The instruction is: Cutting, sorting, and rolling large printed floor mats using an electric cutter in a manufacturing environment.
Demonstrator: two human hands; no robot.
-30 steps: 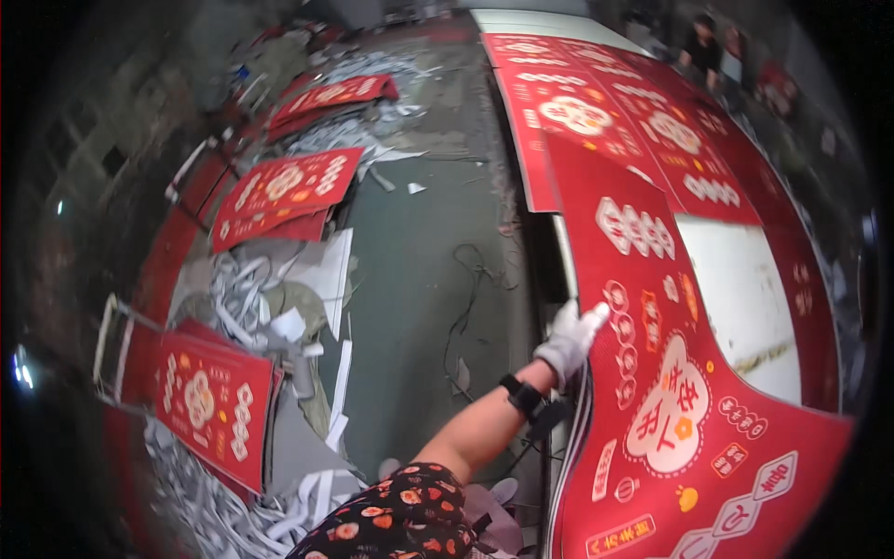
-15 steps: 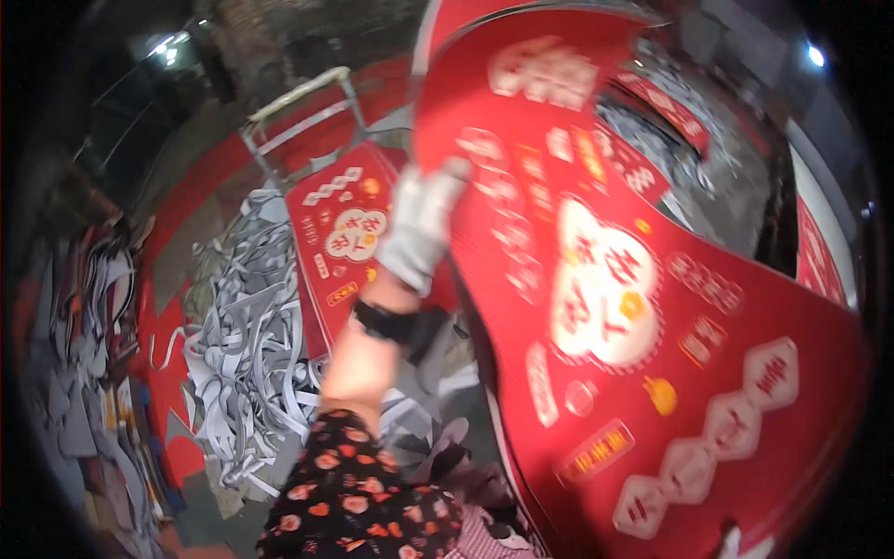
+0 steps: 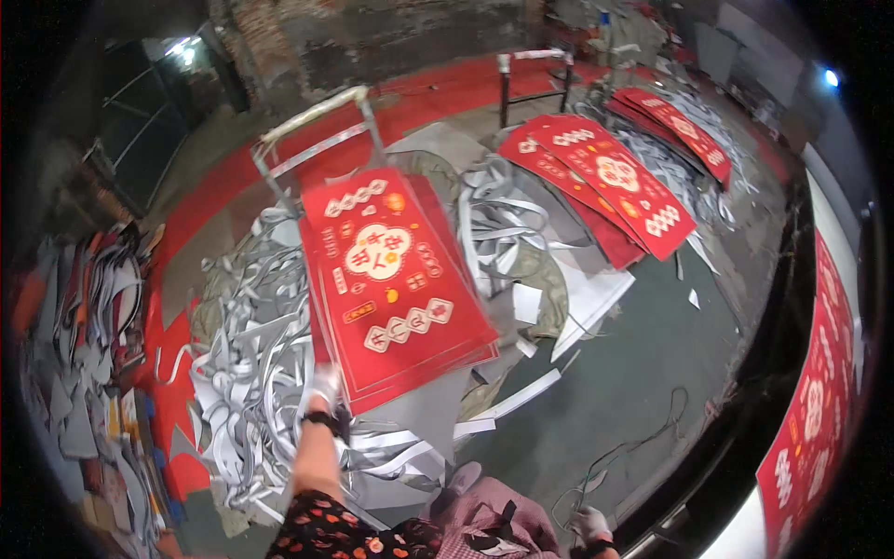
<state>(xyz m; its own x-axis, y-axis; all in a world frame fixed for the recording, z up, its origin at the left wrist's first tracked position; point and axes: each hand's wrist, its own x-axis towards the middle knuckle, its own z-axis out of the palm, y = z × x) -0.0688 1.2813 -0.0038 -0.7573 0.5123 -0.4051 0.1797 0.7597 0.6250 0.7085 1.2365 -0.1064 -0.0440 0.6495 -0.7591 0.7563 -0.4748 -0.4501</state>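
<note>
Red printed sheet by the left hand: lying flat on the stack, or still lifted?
Flat. The red printed sheet lies face up on the stack of matching sheets, edges roughly aligned; the left hand touches its near corner.

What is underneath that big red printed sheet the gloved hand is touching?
More red sheets of the same kind: the top red sheet lies on a stack whose edges show along its lower side by the left hand. What the stack itself rests on is covered.

I stand over a grey concrete floor [image 3: 643, 363] edged with a red strip [image 3: 447, 88], below a rough dark brick wall [image 3: 391, 37]. A bare metal frame [image 3: 533, 79] stands near that wall, and a bright lamp [image 3: 829, 78] glares at my far right.
</note>
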